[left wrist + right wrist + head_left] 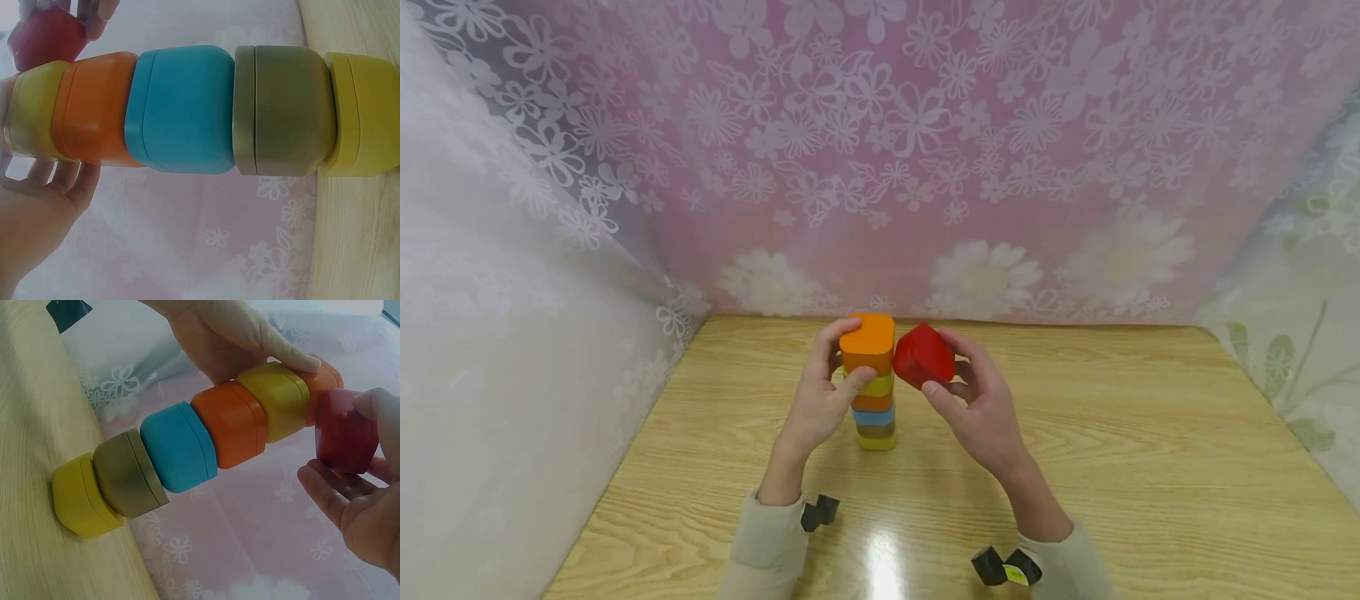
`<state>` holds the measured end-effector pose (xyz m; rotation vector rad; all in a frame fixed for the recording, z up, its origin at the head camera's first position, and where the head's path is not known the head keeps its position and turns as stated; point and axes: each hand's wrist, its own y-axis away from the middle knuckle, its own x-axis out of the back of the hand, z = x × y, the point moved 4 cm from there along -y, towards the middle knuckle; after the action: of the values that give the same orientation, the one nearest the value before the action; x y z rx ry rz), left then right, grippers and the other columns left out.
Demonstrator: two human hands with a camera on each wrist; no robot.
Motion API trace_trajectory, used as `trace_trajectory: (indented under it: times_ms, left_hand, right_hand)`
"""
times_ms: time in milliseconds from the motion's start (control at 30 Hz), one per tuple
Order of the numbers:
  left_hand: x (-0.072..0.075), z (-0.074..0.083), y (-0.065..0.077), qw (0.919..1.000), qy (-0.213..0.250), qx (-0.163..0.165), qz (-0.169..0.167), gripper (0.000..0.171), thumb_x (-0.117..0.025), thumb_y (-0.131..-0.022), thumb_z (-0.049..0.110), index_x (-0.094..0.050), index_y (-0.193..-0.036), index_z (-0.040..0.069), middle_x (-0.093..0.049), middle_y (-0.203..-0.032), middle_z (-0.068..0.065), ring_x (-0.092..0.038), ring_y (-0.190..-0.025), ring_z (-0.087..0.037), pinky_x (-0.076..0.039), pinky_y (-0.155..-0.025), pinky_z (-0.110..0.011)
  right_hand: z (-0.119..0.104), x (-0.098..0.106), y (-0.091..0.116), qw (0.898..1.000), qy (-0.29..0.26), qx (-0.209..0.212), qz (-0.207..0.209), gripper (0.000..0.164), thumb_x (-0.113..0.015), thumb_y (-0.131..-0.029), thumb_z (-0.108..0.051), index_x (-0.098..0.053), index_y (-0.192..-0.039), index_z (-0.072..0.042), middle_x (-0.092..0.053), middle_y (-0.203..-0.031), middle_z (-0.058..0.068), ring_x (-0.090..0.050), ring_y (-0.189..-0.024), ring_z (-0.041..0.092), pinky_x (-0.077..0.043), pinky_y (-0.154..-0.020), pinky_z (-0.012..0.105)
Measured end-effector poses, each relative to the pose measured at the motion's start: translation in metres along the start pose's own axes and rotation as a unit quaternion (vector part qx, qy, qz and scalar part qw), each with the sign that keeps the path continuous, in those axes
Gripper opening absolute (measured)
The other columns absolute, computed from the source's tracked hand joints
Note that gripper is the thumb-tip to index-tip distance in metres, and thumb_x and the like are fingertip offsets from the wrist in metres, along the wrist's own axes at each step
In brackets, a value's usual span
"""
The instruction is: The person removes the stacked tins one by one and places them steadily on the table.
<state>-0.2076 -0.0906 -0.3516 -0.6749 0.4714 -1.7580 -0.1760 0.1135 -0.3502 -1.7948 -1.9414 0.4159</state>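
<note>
Right hand (985, 408): fingers and thumb curved to a pinch, parted only by the width of the red block (925, 354) between them. I have that block raised and tilted, just beside the stack's top; whether the two touch I cannot tell.

Left hand (822, 404): thumb in front, fingers curled behind, closed about the top orange block (868, 340) and the upper yellow block (275, 403) under it. I read this as a steadying hold.

Stack, downward from there: lower orange block (225, 425), blue block (175, 447), olive block (128, 475), lower yellow block (84, 497). The last rests on the table (1120, 450), nearer the left edge than the right; the near edge lies out of my view. The column is upright, its layers slightly out of line.

Progress, by my judgement: six blocks stacked, one on another; the red block is the only one I see off the column, held and not yet set down. I find no further loose blocks in view.

Surroundings: pale sleeves (767, 542) on both arms, a dark wrist fitting (820, 512) at each; flowered pink cloth (917, 192) hanging behind the table's far edge.
</note>
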Motion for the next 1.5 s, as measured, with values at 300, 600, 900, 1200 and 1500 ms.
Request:
trace_trajectory:
  times_ms: [300,600,900,1200,1500]
  left_hand:
    - [0.0,-0.001,0.001,1.0,-0.002,0.002,-0.001,0.066,-0.059,-0.093,0.045,-0.037,-0.145,0.011,-0.047,-0.139,-0.012,-0.052,-0.118,-0.024,-0.044,-0.101,-0.041]
    - [0.001,-0.003,0.0,1.0,-0.002,0.0,-0.001,0.065,-0.06,-0.093,0.043,-0.037,-0.145,0.011,-0.047,-0.14,-0.011,-0.052,-0.119,-0.024,-0.043,-0.101,-0.041]
    - [-0.001,-0.004,0.004,1.0,-0.007,0.002,0.005,0.065,-0.06,-0.093,0.044,-0.036,-0.146,0.013,-0.047,-0.14,-0.008,-0.052,-0.119,-0.023,-0.044,-0.101,-0.039]
    - [-0.002,-0.002,0.005,0.9998,-0.006,-0.015,0.011,0.065,-0.06,-0.094,0.042,-0.036,-0.145,0.01,-0.05,-0.136,-0.011,-0.053,-0.116,-0.022,-0.044,-0.099,-0.036]
    - [-0.002,-0.003,0.002,0.9998,-0.01,-0.015,0.011,0.067,-0.059,-0.094,0.046,-0.035,-0.145,0.01,-0.05,-0.138,-0.01,-0.053,-0.117,-0.024,-0.044,-0.1,-0.038]
  right_hand:
    - [0.007,-0.003,0.005,1.0,-0.004,-0.012,-0.002,0.058,-0.066,-0.09,0.002,-0.046,-0.144,-0.006,-0.053,-0.133,0.012,-0.061,-0.106,0.02,-0.055,-0.086,0.025]
    - [0.011,-0.004,0.002,1.0,0.002,0.004,-0.006,0.059,-0.067,-0.089,0.004,-0.047,-0.144,-0.007,-0.053,-0.135,0.012,-0.061,-0.107,0.019,-0.055,-0.086,0.024]
    - [0.015,-0.002,0.005,1.0,0.025,0.003,-0.007,0.06,-0.069,-0.088,0.004,-0.048,-0.143,-0.007,-0.056,-0.13,0.009,-0.061,-0.104,0.018,-0.055,-0.084,0.023]
    - [0.013,-0.002,0.006,0.999,0.037,0.03,-0.011,0.06,-0.068,-0.088,0.005,-0.049,-0.144,-0.007,-0.055,-0.13,0.01,-0.061,-0.104,0.017,-0.055,-0.084,0.023]
    - [0.012,-0.002,0.004,0.999,0.031,0.03,-0.003,0.06,-0.067,-0.088,0.005,-0.048,-0.144,-0.007,-0.055,-0.131,0.01,-0.062,-0.101,0.018,-0.056,-0.082,0.024]
